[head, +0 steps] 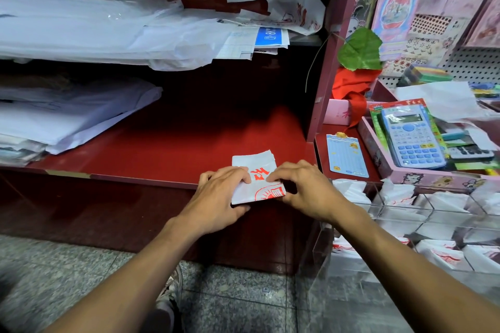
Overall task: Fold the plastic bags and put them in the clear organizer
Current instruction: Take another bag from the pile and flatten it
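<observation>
- We saw a shoe [173, 292] on the speckled floor [81, 273], nearest to us, below and between the forearms.
- Left hand [219, 194]: fingers curled over the left edge of the folded plastic bag [257, 181], gripping it.
- Right hand [303, 192]: thumb and fingertips pinched the bag's right edge.
- The bag, white with red print, lay between both hands at the front lip of the red shelf [189, 143], partly folded into a small rectangle.
- Just right of the right hand sat the clear organizer [405, 213]; its compartments held folded white bags [446, 254].
- Beyond the organizer, right of the hands: a blue calculator [414, 138] in a pink tray [378, 154].
- Far left of the hands: stacked white plastic bags [81, 116]; more sheets [94, 30] lay on the upper shelf.
</observation>
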`<state>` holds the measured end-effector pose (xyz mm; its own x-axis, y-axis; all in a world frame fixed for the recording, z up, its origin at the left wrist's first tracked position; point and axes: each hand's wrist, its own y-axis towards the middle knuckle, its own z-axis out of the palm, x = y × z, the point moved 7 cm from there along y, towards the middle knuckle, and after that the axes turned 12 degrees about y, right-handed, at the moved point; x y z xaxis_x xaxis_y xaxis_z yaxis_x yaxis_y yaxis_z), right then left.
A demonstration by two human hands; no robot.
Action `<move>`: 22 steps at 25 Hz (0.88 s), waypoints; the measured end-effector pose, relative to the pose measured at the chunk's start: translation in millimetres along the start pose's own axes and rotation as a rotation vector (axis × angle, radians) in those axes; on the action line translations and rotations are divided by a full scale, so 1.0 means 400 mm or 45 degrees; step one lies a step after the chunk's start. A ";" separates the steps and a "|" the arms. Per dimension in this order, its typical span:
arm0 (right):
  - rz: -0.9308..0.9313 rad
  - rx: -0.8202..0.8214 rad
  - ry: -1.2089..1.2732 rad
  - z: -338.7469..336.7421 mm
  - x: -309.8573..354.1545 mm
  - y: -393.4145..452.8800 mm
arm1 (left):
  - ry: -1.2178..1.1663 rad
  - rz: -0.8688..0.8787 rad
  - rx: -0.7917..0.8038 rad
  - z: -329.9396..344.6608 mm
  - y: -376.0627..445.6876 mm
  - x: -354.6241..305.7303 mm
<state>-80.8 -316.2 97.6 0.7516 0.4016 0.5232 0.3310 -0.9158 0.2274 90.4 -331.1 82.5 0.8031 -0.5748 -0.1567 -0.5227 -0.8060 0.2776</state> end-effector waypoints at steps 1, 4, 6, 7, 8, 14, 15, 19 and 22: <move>0.009 -0.031 0.088 -0.006 -0.009 -0.002 | -0.044 -0.007 -0.030 -0.005 0.003 0.003; 0.077 -0.081 0.371 -0.019 -0.029 -0.004 | -0.230 -0.057 -0.071 -0.025 0.006 0.015; 0.153 -0.107 0.506 -0.025 -0.033 -0.005 | -0.350 -0.076 -0.074 -0.035 0.005 0.020; 0.190 -0.130 0.567 -0.026 -0.034 -0.005 | -0.431 -0.088 -0.077 -0.039 0.005 0.021; 0.233 -0.159 0.619 -0.024 -0.038 -0.003 | -0.510 -0.105 -0.084 -0.041 0.006 0.023; 0.465 -0.386 0.618 -0.010 -0.063 0.020 | -0.640 -0.359 -0.270 -0.043 0.016 0.027; 0.510 -0.418 0.573 -0.012 -0.062 0.022 | -0.608 -0.375 -0.278 -0.041 0.020 0.026; 0.584 -0.485 0.298 -0.020 -0.039 0.021 | -0.255 -0.324 -0.238 -0.026 0.030 0.017; 0.411 -0.476 0.065 -0.018 -0.005 0.020 | -0.029 -0.224 -0.080 -0.014 0.028 -0.003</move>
<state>-83.8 -324.3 104.3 0.7499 0.1056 0.6530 -0.1481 -0.9353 0.3213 85.2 -338.8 91.3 0.8733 -0.4296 -0.2296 -0.3555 -0.8843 0.3027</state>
